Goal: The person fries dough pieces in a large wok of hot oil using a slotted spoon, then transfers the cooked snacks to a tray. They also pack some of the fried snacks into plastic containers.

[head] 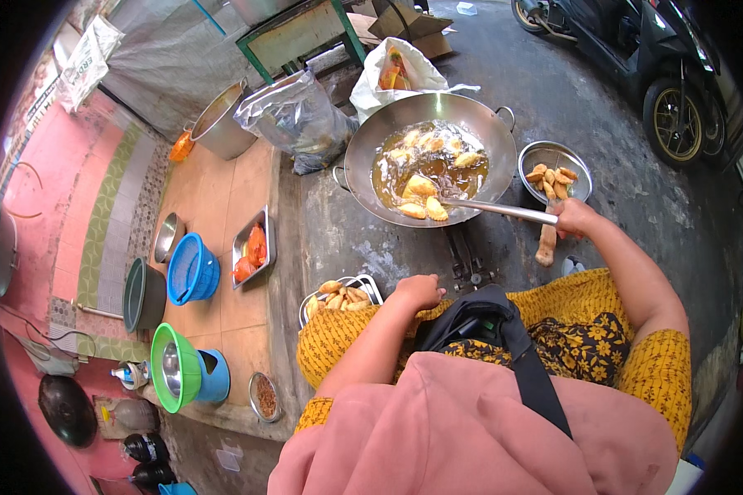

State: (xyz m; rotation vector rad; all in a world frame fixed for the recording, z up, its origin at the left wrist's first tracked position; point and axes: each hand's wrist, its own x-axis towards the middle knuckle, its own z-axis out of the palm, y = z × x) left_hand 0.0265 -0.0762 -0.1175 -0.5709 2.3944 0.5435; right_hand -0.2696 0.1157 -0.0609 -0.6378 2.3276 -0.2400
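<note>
My right hand (574, 218) grips the metal handle (508, 210) of a long frying utensil. Its far end dips into hot oil in a wide metal wok (430, 108), where its head is hidden. Several golden half-moon pastries (418, 187) float in the bubbling oil, some gathered near the utensil. Close to my right hand, a round mesh strainer (532, 151) with a wooden handle (546, 247) holds browned pastries (552, 179). My left hand (421, 292) rests over my lap with curled fingers, and nothing shows in it. Beside it, a white basket (371, 288) holds paler pastries (337, 297).
On the tiled ledge to the left stand a metal tray (238, 241) with orange bags, a blue basket (192, 269), a green basin (182, 352) and a bowl of brown shreds (264, 396). Behind the wok sit plastic sacks (297, 114). A motorcycle (672, 117) is parked far right.
</note>
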